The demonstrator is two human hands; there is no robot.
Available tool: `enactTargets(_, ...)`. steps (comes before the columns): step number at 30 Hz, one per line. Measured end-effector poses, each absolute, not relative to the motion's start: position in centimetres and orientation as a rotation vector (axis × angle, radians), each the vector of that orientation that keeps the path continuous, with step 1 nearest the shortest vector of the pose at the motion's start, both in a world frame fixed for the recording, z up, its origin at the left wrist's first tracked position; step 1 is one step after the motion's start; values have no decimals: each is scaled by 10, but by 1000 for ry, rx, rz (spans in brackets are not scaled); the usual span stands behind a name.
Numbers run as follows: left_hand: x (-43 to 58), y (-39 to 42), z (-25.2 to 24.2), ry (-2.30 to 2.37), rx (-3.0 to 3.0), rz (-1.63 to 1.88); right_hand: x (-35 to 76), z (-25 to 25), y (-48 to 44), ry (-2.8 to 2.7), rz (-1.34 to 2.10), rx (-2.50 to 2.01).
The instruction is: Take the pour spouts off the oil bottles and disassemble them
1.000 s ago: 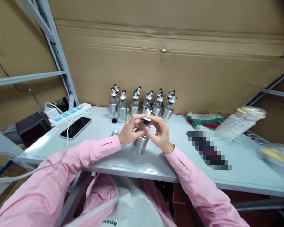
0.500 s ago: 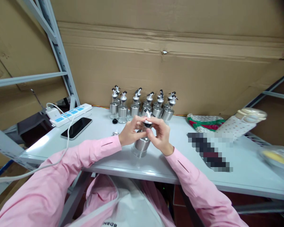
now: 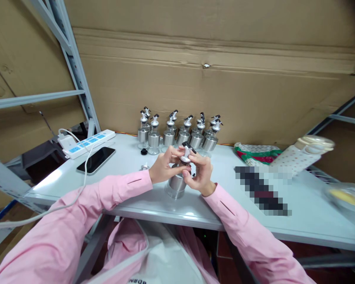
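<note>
Left hand [image 3: 163,165], right hand [image 3: 201,174] | hold spout [image 3: 185,155] | bottle [image 3: 176,183] below (contents unclear)

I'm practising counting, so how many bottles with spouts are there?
11 that I can see: one bottle between the left hand and right hand, plus three at back left, three back middle, four back right. Others may be hidden.

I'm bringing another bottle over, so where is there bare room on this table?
Bare table shows between the right hand and the pixelated dark item, and between the phone and the small black part. It's crowded at back centre, where the bottles stand close together.
</note>
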State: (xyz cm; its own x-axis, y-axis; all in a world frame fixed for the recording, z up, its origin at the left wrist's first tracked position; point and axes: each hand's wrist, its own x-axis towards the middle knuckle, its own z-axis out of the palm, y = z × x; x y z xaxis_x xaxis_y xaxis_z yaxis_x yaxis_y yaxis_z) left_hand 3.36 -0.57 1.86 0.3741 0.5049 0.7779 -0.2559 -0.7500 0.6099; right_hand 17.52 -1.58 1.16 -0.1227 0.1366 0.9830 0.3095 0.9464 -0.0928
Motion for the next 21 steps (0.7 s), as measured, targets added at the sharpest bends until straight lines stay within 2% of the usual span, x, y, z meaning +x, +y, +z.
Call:
enactTargets(11, 30, -3, 22, 303, 2042, 1443, 176, 18, -18, -1706, -131, -345)
enactTargets(17, 11, 16, 79, 456, 1987, 1430, 187, 29, -11, -1542, 274, -423)
enactTargets(21, -19, 54, 102, 684, 1957, 1588, 187, 28, -10, -1556, 271, -446)
